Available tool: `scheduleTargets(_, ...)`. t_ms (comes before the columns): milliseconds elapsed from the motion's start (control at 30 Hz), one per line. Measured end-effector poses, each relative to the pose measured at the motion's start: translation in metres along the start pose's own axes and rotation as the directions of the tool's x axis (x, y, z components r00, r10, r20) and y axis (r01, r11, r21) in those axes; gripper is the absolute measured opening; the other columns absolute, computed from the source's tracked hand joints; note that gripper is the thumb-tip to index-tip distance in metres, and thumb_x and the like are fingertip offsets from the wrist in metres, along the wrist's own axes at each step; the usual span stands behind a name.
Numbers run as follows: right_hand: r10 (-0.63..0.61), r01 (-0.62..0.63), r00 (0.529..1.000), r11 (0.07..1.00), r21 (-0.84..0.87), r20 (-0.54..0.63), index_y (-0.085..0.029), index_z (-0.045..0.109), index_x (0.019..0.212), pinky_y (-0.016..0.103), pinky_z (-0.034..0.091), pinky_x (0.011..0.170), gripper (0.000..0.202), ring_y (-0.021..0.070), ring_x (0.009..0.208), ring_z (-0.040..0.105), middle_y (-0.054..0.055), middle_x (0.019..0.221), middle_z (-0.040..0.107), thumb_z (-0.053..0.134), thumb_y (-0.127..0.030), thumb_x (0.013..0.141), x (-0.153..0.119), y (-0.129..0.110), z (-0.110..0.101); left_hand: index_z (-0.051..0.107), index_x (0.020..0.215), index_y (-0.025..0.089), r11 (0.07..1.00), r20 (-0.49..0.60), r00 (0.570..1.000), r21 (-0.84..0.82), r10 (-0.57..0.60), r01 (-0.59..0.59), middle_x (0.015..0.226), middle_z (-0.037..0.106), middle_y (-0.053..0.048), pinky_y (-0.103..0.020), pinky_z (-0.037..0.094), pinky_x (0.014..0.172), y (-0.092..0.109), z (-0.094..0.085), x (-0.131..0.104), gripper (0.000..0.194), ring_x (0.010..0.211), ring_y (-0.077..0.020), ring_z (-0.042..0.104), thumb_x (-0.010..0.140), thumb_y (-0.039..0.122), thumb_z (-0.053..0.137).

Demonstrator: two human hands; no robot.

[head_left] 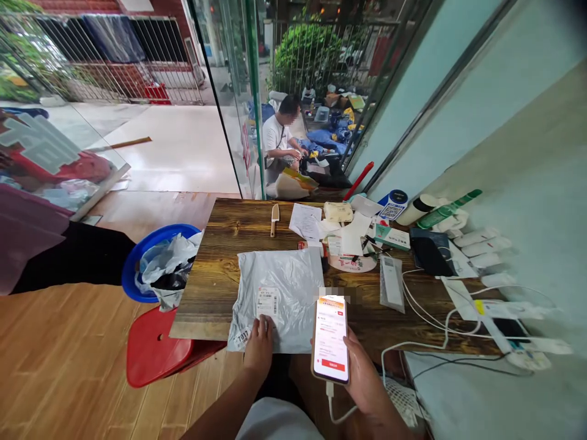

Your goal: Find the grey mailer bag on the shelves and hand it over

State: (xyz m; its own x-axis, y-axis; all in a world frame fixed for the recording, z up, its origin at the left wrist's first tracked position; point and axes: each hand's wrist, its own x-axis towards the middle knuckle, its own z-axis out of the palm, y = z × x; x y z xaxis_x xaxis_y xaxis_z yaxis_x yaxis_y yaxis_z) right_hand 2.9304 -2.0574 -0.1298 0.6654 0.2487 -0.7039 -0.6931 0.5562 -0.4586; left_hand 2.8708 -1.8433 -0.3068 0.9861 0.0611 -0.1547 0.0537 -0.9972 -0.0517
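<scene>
A grey plastic mailing parcel (293, 275) lies on the wooden table in front of me, with a white label (267, 301) and a sticker reading 7017 at its near left corner. Just below the label, my left hand (259, 345) rests on the parcel, its fingers stretched out on the surface. My right hand (362, 360) is wrapped around a smartphone (330, 342), held upright over the near edge of the parcel. Its screen is lit, showing a page with a red button at the bottom. A white charging cable (331, 406) is plugged into the phone's lower end.
On the table (197, 305) lie a knife (274, 220), papers (306, 221), a tissue pack (338, 212) and tangled white cables (424, 318). A blue basin (137, 293) and red stool (156, 345) stand left. Behind the glass sits a person (279, 137); another stands at the left edge.
</scene>
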Motion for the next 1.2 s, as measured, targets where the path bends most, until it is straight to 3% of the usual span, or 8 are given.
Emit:
scheduleTargets(267,-0.078,0.075,0.991,0.997,-0.032,-0.109,-0.028,0.046,0.131,0.051,0.047,0.093,0.099,0.0341,0.096,0.068,0.003,0.099,0.075,0.088,-0.047,0.044,0.005,-0.004,-0.005,0.052,0.132,0.006,0.992,-0.032,0.995,0.088,-0.093,0.095,0.137,0.048,-0.028,-0.048,0.053,0.089,0.026,-0.003,0.005,0.051,0.124,-0.0385,0.051,0.082,0.001,0.04)
scheduleTargets(533,-0.123,0.112,0.989,0.986,-0.126,-0.085,-0.027,0.052,0.127,0.052,0.049,0.09,0.089,0.0355,0.098,0.067,0.005,0.097,0.075,0.085,-0.049,0.048,0.001,-0.01,0.001,0.054,0.128,0.001,0.987,-0.018,0.993,0.114,-0.115,0.117,0.131,0.05,-0.032,-0.05,0.054,0.086,0.037,-0.004,0.011,0.05,0.118,-0.0389,0.055,0.082,-0.004,0.035)
scheduleTargets(733,-0.145,0.127,0.978,0.984,-0.125,-0.149,-0.026,0.052,0.127,0.05,0.05,0.09,0.093,0.0349,0.102,0.065,0.004,0.093,0.076,0.084,-0.051,0.043,0.001,-0.012,0.0,0.054,0.129,0.004,0.996,0.033,0.998,0.063,-0.062,0.06,0.135,0.05,-0.027,-0.042,0.055,0.089,0.021,-0.01,0.01,0.05,0.122,-0.0342,0.054,0.082,-0.001,0.037)
scheduleTargets(833,-0.18,0.162,0.962,0.982,-0.101,-0.208,-0.026,0.054,0.124,0.051,0.05,0.091,0.092,0.0358,0.106,0.063,0.003,0.092,0.076,0.083,-0.053,0.042,-0.001,-0.024,-0.007,0.052,0.131,0.006,1.0,0.068,0.998,0.02,-0.004,0.003,0.141,0.046,-0.023,-0.034,0.053,0.093,0.005,-0.01,0.006,0.053,0.127,-0.0285,0.05,0.081,-0.002,0.038)
scheduleTargets(967,-0.249,0.23,0.937,0.968,-0.103,-0.245,-0.025,0.056,0.121,0.053,0.049,0.091,0.08,0.0355,0.102,0.065,0.004,0.095,0.075,0.079,-0.051,0.049,-0.009,-0.045,-0.013,0.048,0.136,0.012,0.997,0.096,0.993,-0.02,0.074,-0.072,0.147,0.04,-0.018,-0.037,0.047,0.102,-0.009,-0.008,0.0,0.058,0.135,-0.0259,0.04,0.08,-0.002,0.039)
scheduleTargets(1200,-0.285,0.264,0.915,0.958,-0.11,-0.285,-0.026,0.057,0.12,0.049,0.051,0.085,0.085,0.0332,0.09,0.068,0.004,0.087,0.075,0.082,-0.053,0.042,-0.021,-0.052,-0.011,0.043,0.139,0.01,0.999,0.1,0.994,-0.023,0.039,-0.037,0.149,0.033,-0.021,-0.036,0.051,0.097,-0.005,-0.012,-0.004,0.061,0.136,-0.0276,0.039,0.08,-0.004,0.035)
